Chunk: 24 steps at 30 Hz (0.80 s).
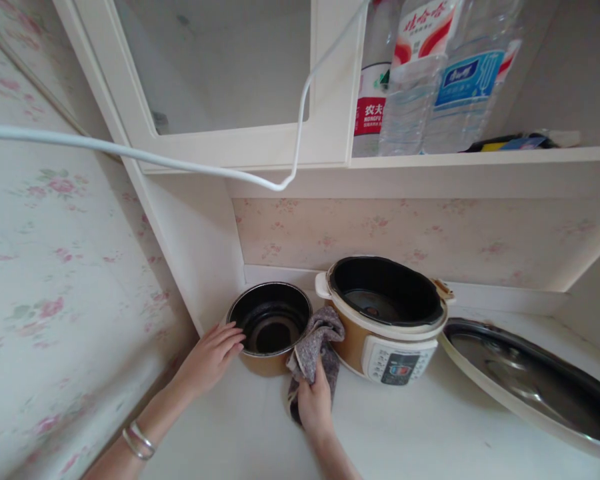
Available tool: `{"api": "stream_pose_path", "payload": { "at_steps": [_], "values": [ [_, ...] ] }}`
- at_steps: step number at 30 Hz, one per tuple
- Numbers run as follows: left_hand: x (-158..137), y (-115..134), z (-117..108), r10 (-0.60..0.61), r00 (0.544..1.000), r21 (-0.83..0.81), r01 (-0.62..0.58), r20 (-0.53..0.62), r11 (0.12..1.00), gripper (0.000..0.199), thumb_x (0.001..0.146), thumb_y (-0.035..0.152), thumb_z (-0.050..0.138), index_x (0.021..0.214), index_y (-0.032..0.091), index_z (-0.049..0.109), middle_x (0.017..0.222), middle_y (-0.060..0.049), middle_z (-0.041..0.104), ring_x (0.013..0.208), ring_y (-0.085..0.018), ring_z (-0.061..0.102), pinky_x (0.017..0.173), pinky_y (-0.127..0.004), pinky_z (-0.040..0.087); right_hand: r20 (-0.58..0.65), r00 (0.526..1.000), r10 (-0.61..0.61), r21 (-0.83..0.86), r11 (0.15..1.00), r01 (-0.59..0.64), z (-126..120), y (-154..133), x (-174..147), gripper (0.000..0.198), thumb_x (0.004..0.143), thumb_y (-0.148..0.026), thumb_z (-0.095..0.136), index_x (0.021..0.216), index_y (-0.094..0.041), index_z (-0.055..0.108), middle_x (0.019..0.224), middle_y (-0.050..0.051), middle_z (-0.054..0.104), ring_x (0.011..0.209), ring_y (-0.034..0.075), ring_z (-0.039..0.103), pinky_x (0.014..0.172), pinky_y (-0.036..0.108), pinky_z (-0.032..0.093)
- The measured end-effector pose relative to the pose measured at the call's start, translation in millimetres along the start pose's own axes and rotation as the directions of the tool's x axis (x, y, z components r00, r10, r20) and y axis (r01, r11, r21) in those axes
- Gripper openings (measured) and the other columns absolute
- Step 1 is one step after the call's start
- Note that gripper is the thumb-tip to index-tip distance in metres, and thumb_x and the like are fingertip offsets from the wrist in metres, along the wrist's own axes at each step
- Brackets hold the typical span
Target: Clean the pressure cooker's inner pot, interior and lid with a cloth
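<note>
A round inner pot [273,363], black inside and golden brown outside, stands on the white counter near the left wall. Fingers stretched out, my left hand [213,357] rests at the pot's left rim. My right hand [314,397] is closed on a grey-brown cloth [313,357], which is bunched at the pot's right side, between it and the cooker. Just right of the cloth stands an electric pressure cooker [350,340] with its top off, its dark inside showing. The cooker's lid [530,393] lies to the right, inner side up.
A white cable [190,161] hangs across the upper left in front of the cabinet door [240,147]. Water bottles [410,93] stand on the shelf [480,157] above the counter. Flowered wallpaper [55,267] covers the wall close on the left.
</note>
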State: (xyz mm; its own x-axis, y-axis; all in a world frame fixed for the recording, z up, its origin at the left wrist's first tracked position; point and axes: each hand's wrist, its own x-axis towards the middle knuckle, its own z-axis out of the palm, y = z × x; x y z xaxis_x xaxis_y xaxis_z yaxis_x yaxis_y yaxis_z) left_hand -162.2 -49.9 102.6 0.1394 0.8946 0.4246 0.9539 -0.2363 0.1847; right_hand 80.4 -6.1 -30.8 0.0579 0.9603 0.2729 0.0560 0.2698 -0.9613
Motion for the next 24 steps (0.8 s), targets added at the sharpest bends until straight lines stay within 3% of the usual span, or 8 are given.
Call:
{"api": "stream_pose_path", "payload": {
  "at_steps": [3, 6, 8, 11, 13, 16, 20, 24],
  "values": [
    [3.1, 8.7, 17.7, -0.032, 0.996, -0.013, 0.031, -0.08, 0.999, 0.031, 0.093, 0.039, 0.045, 0.105, 0.025, 0.07, 0.112, -0.004, 0.069, 0.119, -0.023, 0.055, 0.112, -0.045, 0.034, -0.002, 1.0, 0.028, -0.039, 0.999, -0.028, 1.1, 0.6, 0.4, 0.064, 0.076, -0.016, 0.049, 0.139, -0.021, 0.046, 0.14, 0.006, 0.05, 0.134, 0.023, 0.04, 0.114, 0.044, 0.025],
    [3.3, 42.8, 39.0, -0.126, 0.96, -0.051, 0.117, -0.249, 0.992, 0.028, 0.092, 0.036, 0.047, 0.102, 0.023, 0.069, 0.109, -0.006, 0.069, 0.12, -0.025, 0.055, 0.107, -0.043, 0.041, 0.015, 0.999, 0.032, -0.04, 0.999, -0.031, 1.6, -1.9, 0.8, 0.064, 0.074, -0.015, 0.047, 0.139, -0.021, 0.047, 0.141, 0.005, 0.048, 0.136, 0.022, 0.036, 0.116, 0.043, 0.022],
    [2.3, 70.6, 49.6, -0.177, 0.94, -0.057, 0.168, -0.293, 0.984, 0.027, 0.093, 0.033, 0.046, 0.106, 0.021, 0.068, 0.11, -0.007, 0.069, 0.121, -0.025, 0.053, 0.105, -0.043, 0.042, 0.031, 0.999, 0.027, -0.038, 0.999, -0.026, 1.0, -4.5, 1.2, 0.067, 0.073, -0.013, 0.045, 0.14, -0.02, 0.045, 0.143, 0.004, 0.046, 0.138, 0.022, 0.033, 0.116, 0.042, 0.02],
    [-2.4, 103.8, 54.8, -0.177, 0.952, -0.069, 0.165, -0.251, 0.984, 0.034, 0.094, 0.029, 0.043, 0.123, 0.021, 0.059, 0.127, -0.008, 0.061, 0.125, -0.024, 0.051, 0.105, -0.04, 0.043, 0.019, 0.999, 0.027, -0.053, 0.998, -0.026, -1.8, -7.6, 2.0, 0.07, 0.073, -0.012, 0.043, 0.143, -0.018, 0.041, 0.145, 0.005, 0.043, 0.139, 0.022, 0.031, 0.117, 0.043, 0.019],
    [-5.8, 112.4, 49.7, -0.121, 0.975, -0.102, 0.103, -0.186, 0.989, 0.038, 0.095, 0.027, 0.041, 0.13, 0.022, 0.053, 0.138, -0.008, 0.052, 0.126, -0.022, 0.05, 0.105, -0.035, 0.043, 0.011, 0.999, 0.031, -0.065, 0.997, -0.03, -3.8, -8.5, 2.5, 0.07, 0.073, -0.012, 0.043, 0.143, -0.017, 0.039, 0.145, 0.006, 0.043, 0.138, 0.021, 0.032, 0.116, 0.043, 0.02],
    [-3.1, 98.2, 31.3, -0.064, 0.984, -0.142, 0.041, -0.164, 0.989, 0.036, 0.095, 0.028, 0.042, 0.128, 0.023, 0.055, 0.138, -0.008, 0.051, 0.127, -0.021, 0.049, 0.107, -0.034, 0.041, 0.034, 0.999, 0.015, -0.078, 0.997, -0.013, -5.4, -9.1, 2.5, 0.071, 0.073, -0.012, 0.042, 0.144, -0.016, 0.038, 0.147, 0.005, 0.041, 0.139, 0.02, 0.031, 0.116, 0.04, 0.02],
    [16.3, 40.3, 6.4, -0.137, 0.973, -0.097, 0.121, -0.185, 0.988, 0.037, 0.094, 0.034, 0.041, 0.125, 0.021, 0.058, 0.132, -0.008, 0.056, 0.124, -0.022, 0.051, 0.11, -0.037, 0.037, 0.058, 0.998, 0.003, -0.098, 0.995, 0.003, -5.0, -9.3, 1.6, 0.074, 0.072, -0.009, 0.042, 0.146, -0.017, 0.035, 0.148, 0.004, 0.039, 0.14, 0.02, 0.03, 0.117, 0.039, 0.019],
    [30.2, -13.3, 3.6, -0.093, 0.995, -0.065, 0.091, -0.03, 0.994, 0.039, 0.093, 0.042, 0.042, 0.117, 0.023, 0.065, 0.13, -0.005, 0.06, 0.126, -0.022, 0.05, 0.112, -0.039, 0.034, 0.057, 0.998, 0.015, -0.097, 0.995, -0.01, -4.4, -6.4, 1.2, 0.076, 0.072, -0.007, 0.041, 0.147, -0.017, 0.033, 0.149, 0.004, 0.038, 0.14, 0.02, 0.029, 0.117, 0.039, 0.017]
  ]
}}
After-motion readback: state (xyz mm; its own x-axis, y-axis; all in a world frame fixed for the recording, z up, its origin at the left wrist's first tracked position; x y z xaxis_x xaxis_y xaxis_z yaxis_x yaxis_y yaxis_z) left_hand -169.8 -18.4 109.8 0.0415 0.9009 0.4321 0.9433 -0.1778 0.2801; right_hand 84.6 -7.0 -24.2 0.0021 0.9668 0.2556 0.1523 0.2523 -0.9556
